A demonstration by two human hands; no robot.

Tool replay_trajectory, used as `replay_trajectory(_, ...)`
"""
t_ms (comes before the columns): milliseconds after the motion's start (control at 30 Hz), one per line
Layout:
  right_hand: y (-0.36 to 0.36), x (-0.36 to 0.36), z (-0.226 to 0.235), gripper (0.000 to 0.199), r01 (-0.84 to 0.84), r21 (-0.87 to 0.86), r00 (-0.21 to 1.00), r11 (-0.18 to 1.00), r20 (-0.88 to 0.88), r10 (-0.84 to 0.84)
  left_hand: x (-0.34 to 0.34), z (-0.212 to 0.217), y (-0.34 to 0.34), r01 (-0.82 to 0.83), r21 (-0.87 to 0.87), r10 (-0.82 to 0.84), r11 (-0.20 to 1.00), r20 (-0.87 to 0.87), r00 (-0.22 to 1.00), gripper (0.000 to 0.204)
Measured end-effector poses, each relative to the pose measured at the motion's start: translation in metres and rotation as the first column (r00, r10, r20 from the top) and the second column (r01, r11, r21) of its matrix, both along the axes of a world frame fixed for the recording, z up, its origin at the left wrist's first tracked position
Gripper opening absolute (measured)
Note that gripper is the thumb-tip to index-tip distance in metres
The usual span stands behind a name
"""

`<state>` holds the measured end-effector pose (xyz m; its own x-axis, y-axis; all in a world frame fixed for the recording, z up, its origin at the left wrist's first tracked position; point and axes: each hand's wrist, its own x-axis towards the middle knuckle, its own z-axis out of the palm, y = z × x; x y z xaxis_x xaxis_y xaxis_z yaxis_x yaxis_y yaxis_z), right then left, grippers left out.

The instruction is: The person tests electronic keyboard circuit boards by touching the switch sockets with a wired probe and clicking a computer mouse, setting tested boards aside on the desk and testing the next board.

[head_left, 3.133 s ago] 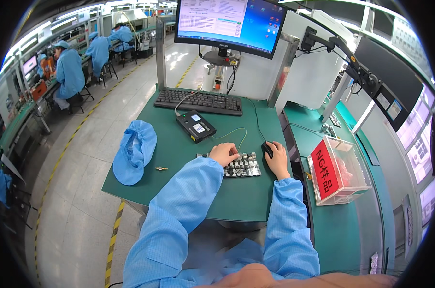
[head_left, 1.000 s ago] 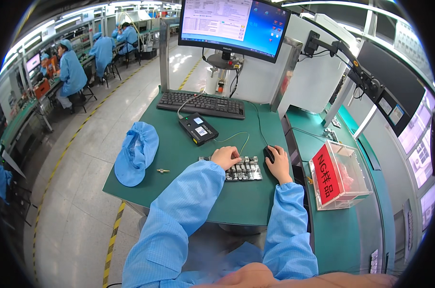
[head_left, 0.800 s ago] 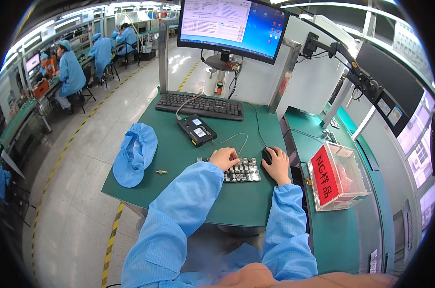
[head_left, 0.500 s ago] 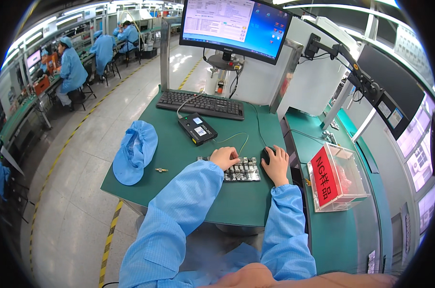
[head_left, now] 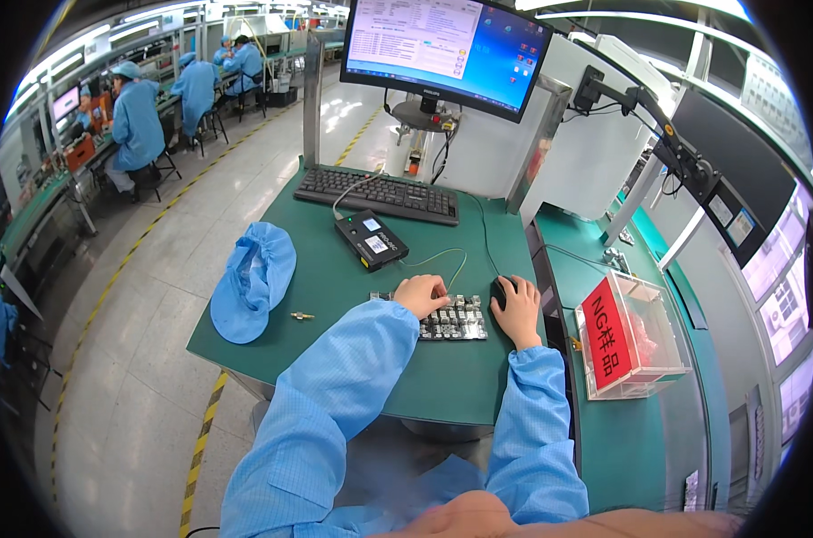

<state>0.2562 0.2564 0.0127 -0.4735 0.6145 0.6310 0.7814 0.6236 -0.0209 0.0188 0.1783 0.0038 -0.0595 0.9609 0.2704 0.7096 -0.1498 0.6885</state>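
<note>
Green worktop (head_left: pixel 353 296), seated person in a blue smock, seen from above.

Left hand (head_left: pixel 422 294): curled loosely over the near-left end of a tray of small circuit boards (head_left: pixel 451 318), fingertips touching the parts. Whether it pinches one piece or only rests there cannot be told; the fingers hide the contact.

Right hand (head_left: pixel 518 311): cupped over a black mouse (head_left: pixel 501 289), just right of the tray, palm down, gripping it lightly.

The tray lies flat near the front middle of the worktop, between the two hands.

Change over the last few seconds: very little. Both hands sit where they did three seconds ago, left on the tray and right on the mouse; only the head view has drifted slightly. Judged from that, the work looks to be at a check-and-click stage, boards held in place while the screen is used.

Around: a black handheld reader box (head_left: pixel 371 239) with a thin cable behind the tray; a black keyboard (head_left: pixel 377 194) further back; a monitor (head_left: pixel 447 47) above it. A blue cloth cap (head_left: pixel 250 280) lies at the left, a small brass fitting (head_left: pixel 301 316) beside it. A clear bin with a red label (head_left: pixel 631 334) stands to the right.

Other workers in blue sit at benches far left.
</note>
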Motion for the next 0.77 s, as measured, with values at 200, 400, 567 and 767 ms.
replay_trajectory(200, 0.000, 0.003, 0.000, 0.052, -0.032, -0.010, 0.999, 0.999, 0.014, 0.032, 0.001, 0.002, -0.003, -0.001, -0.007, 0.001, 1.000, -0.012, 1.000, 0.021)
replay_trajectory(400, 0.000, 0.004, 0.000, 0.053, -0.046, -0.025, 0.999, 0.999, 0.007, 0.046, 0.001, 0.002, -0.003, -0.004, -0.003, 0.004, 1.000, -0.012, 1.000, 0.021)
replay_trajectory(567, 0.000, 0.003, 0.006, 0.053, -0.059, 0.024, 0.997, 0.998, 0.044, 0.058, -0.002, 0.001, 0.000, 0.008, 0.000, -0.008, 1.000, 0.015, 1.000, 0.021)
replay_trajectory(767, 0.010, 0.009, -0.001, 0.057, -0.091, -0.150, 0.995, 0.984, 0.023, 0.095, -0.003, 0.000, 0.001, 0.024, -0.049, -0.024, 0.999, -0.008, 1.000, 0.022)
